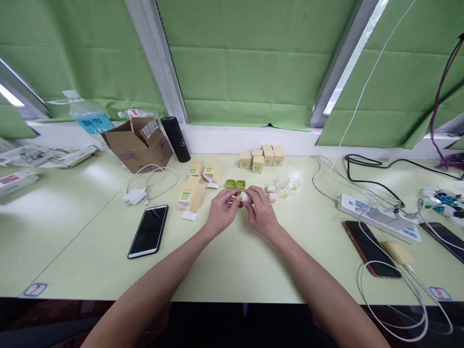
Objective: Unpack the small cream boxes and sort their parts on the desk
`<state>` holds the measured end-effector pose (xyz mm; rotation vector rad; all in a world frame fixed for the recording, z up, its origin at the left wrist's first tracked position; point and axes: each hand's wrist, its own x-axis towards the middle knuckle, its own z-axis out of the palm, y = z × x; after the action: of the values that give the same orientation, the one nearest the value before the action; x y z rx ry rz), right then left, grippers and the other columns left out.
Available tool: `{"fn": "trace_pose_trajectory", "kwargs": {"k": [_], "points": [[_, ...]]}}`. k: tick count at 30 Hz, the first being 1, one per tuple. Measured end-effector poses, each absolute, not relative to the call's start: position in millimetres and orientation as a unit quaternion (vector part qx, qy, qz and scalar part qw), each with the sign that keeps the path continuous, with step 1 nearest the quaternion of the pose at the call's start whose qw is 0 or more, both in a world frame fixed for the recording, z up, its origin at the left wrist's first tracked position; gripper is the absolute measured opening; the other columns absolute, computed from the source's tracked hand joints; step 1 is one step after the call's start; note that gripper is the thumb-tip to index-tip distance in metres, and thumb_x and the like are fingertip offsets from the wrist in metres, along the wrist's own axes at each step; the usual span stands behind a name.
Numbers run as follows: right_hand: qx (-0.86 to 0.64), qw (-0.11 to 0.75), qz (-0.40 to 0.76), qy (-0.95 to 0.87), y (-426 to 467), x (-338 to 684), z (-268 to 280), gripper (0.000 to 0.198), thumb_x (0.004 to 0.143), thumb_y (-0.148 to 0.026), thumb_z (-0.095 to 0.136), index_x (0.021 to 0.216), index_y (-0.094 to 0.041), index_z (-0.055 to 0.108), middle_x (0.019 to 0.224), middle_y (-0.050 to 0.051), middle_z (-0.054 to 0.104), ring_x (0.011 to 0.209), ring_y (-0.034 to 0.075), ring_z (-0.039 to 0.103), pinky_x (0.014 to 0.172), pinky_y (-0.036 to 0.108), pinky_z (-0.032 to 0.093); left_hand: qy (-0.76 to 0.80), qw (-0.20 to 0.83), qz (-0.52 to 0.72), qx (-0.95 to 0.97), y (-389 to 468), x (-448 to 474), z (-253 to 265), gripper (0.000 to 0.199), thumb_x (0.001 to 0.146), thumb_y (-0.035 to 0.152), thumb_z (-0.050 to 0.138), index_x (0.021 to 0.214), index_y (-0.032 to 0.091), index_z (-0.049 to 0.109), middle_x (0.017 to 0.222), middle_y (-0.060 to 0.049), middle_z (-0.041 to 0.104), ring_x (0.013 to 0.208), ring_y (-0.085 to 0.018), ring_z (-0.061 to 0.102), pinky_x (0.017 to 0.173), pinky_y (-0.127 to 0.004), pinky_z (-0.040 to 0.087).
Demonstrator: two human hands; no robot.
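Observation:
My left hand (224,209) and my right hand (261,210) meet over the middle of the table. Between their fingertips both pinch a small white rounded piece (245,196), with a bit of yellow-green at its left end. Just beyond the fingers sit two small green square trays (235,184), side by side. To the right of my right hand lie several similar white pieces (271,197), beside several clear plastic cups (286,185) with yellow-green spots. Opened beige cartons (192,193) with green labels lie left of my left hand.
Several closed beige boxes (257,162) stand at the back. A phone (148,232) and white charger (135,196) lie left, before a cardboard box (139,147) and black flask (176,139). On the right are a power strip (377,217), another phone (371,249) and loose cables.

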<state>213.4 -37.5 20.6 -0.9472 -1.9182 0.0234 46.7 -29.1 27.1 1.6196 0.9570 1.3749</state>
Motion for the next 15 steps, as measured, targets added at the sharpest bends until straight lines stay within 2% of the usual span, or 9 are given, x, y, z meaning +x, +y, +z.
{"fn": "trace_pose_trajectory", "kwargs": {"k": [5,9,15], "points": [[-0.395,0.487,0.027,-0.779,-36.4,216.0,19.2,0.032,0.103,-0.023,0.046,0.135,-0.022,0.050,0.124,0.016,0.060,0.116,0.029,0.063,0.093,0.047,0.059,0.359,0.368,0.515,0.686,-25.1,42.4,24.2,0.041,0.086,0.031,0.074,0.126,0.023,0.069,0.123,-0.010,0.066,0.098,-0.020,0.067,0.093,-0.039,0.059],[-0.402,0.497,0.048,-0.767,-38.3,213.8,21.6,0.031,0.103,-0.025,0.047,0.133,-0.022,0.051,0.124,0.016,0.061,0.112,0.027,0.064,0.082,0.043,0.060,0.399,0.353,0.498,0.685,-22.1,41.0,23.6,0.041,0.082,0.027,0.075,0.122,0.023,0.068,0.114,-0.007,0.069,0.089,-0.018,0.063,0.088,-0.036,0.056],[-0.432,0.574,0.032,-0.694,-37.2,221.4,35.3,0.026,0.098,-0.028,0.057,0.124,-0.024,0.057,0.117,0.012,0.064,0.099,0.025,0.064,0.070,0.038,0.056,0.434,0.373,0.509,0.643,-17.5,40.1,23.8,0.045,0.078,0.025,0.077,0.122,0.021,0.066,0.105,-0.006,0.072,0.086,-0.018,0.064,0.078,-0.031,0.052]]}}
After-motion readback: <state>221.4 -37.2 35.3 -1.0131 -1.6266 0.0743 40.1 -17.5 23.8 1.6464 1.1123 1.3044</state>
